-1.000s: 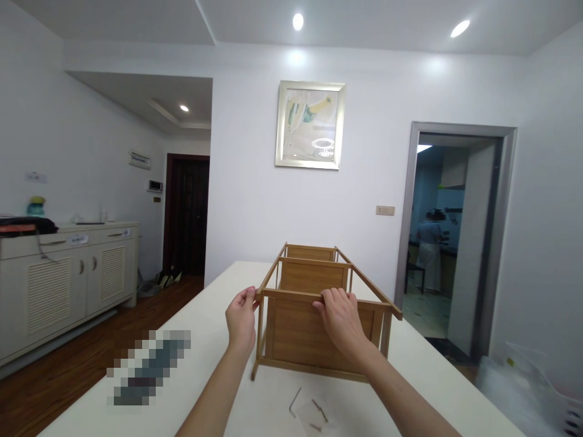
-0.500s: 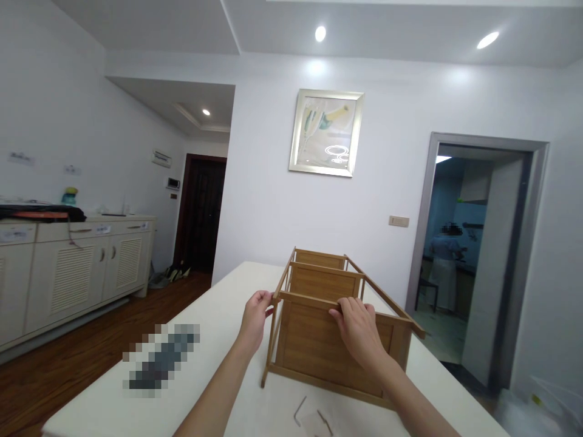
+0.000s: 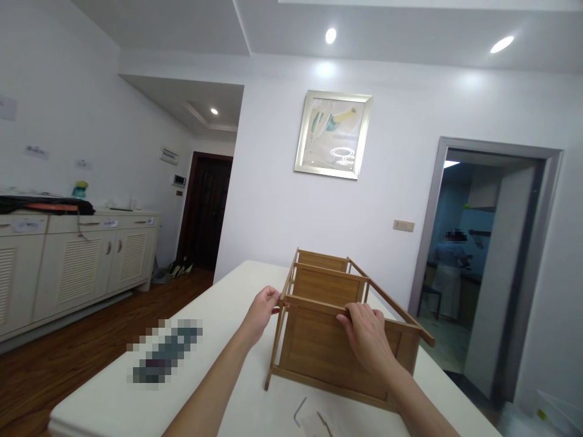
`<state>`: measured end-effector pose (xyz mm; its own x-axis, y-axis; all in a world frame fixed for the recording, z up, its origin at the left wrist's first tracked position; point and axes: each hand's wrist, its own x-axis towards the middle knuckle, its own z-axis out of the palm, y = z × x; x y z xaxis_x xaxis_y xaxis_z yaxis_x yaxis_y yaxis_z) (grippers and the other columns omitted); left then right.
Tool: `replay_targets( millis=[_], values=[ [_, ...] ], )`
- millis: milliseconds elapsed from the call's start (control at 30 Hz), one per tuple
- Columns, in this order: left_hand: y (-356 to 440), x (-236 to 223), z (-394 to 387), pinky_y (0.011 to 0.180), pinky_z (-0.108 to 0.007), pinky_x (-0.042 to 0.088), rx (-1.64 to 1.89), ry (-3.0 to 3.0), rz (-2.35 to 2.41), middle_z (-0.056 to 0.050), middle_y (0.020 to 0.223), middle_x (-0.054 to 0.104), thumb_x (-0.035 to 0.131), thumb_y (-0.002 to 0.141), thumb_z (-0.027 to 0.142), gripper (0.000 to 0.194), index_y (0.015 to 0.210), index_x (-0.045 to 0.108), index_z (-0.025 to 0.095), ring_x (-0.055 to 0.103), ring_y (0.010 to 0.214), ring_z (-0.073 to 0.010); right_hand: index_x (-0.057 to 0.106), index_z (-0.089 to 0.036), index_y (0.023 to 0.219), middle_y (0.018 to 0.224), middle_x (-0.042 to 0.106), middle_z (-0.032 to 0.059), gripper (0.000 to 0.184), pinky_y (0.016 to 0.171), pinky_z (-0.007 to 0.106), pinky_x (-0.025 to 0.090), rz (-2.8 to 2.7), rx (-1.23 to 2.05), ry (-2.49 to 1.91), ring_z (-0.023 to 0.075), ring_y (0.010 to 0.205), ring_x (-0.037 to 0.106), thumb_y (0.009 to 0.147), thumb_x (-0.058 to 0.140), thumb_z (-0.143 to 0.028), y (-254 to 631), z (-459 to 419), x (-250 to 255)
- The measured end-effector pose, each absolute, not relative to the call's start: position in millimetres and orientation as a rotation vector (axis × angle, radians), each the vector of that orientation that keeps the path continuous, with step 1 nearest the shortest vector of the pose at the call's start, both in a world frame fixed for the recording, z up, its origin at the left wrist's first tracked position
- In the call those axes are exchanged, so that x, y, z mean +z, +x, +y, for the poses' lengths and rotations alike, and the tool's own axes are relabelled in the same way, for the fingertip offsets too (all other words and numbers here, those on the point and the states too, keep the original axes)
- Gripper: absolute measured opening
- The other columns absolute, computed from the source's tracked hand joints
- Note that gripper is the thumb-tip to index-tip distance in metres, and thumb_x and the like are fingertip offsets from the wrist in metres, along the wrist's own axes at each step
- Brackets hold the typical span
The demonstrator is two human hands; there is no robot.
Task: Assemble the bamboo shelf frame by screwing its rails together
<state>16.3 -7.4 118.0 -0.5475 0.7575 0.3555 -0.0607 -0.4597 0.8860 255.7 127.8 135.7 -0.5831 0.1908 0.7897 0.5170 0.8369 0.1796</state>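
Observation:
A bamboo shelf rack [image 3: 319, 346] lies on its side on the white table [image 3: 228, 303], with three panels set between long rails. My left hand [image 3: 262, 311] pinches the near left corner post of the rack. My right hand [image 3: 367, 337] is closed over the top edge of the nearest panel. On the table in front of the rack lie a metal hex key [image 3: 298, 411] and a small clear bag with screws [image 3: 321, 422].
A blurred-out dark object [image 3: 164, 358] lies on the table at left. A white sideboard [image 3: 77, 255] stands along the left wall. A person [image 3: 449, 273] stands in the kitchen beyond the doorway [image 3: 483, 267] at right. Wooden floor runs left of the table.
My head has turned, so the scene has shifted right in view. Both hands keep the same hold on the rack, which has swung slightly, its far end angled more to the right.

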Motion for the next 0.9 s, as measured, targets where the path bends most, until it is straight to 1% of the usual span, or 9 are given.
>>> replay_targets(
  millis=[133,333,500,700,900],
  values=[
    [15.1,122.1,-10.1,0.072,-0.031,0.048,2.032,1.066,1.208,-0.005,0.078,0.070,0.074,0.075,0.051,0.037,0.071,0.054,0.020,0.068,0.078,-0.0200,0.051,-0.021,0.085,0.078,0.061,0.0034,0.028,0.072,0.034,0.027,-2.179,-0.504,-0.515,0.0213,0.076,0.054,0.103,0.037,-0.037,256.3,125.5,137.1],
    [13.9,121.1,-10.8,0.071,-0.030,0.048,2.033,1.077,1.185,-0.004,0.076,0.070,0.071,0.076,0.055,0.037,0.074,0.056,0.021,0.069,0.078,-0.0201,0.052,-0.021,0.085,0.078,0.061,0.0037,0.028,0.072,0.033,0.028,-2.166,-0.526,-0.512,0.0206,0.075,0.053,0.103,0.037,-0.036,255.6,123.4,137.6],
    [13.3,119.0,-8.9,0.072,-0.030,0.047,2.041,1.067,1.180,-0.003,0.076,0.071,0.072,0.075,0.055,0.037,0.075,0.055,0.021,0.069,0.079,-0.0201,0.052,-0.021,0.087,0.079,0.062,0.0038,0.027,0.073,0.034,0.028,-2.172,-0.488,-0.508,0.0211,0.077,0.053,0.103,0.037,-0.036,256.1,124.3,136.6],
    [11.9,117.4,-9.4,0.070,-0.028,0.045,2.035,1.021,1.114,-0.003,0.077,0.072,0.076,0.073,0.050,0.037,0.072,0.053,0.021,0.068,0.078,-0.0184,0.052,-0.021,0.087,0.080,0.062,0.0041,0.028,0.074,0.034,0.028,-2.171,-0.478,-0.493,0.0210,0.077,0.053,0.103,0.037,-0.037,257.1,122.8,137.7],
    [11.4,114.9,-9.4,0.068,-0.026,0.043,2.029,0.943,1.003,-0.003,0.078,0.072,0.081,0.070,0.043,0.034,0.075,0.056,0.020,0.067,0.073,-0.0161,0.053,-0.021,0.087,0.079,0.062,0.0039,0.028,0.073,0.034,0.029,-2.159,-0.513,-0.502,0.0205,0.076,0.054,0.103,0.036,-0.037,256.6,123.0,137.5]
  ],
)
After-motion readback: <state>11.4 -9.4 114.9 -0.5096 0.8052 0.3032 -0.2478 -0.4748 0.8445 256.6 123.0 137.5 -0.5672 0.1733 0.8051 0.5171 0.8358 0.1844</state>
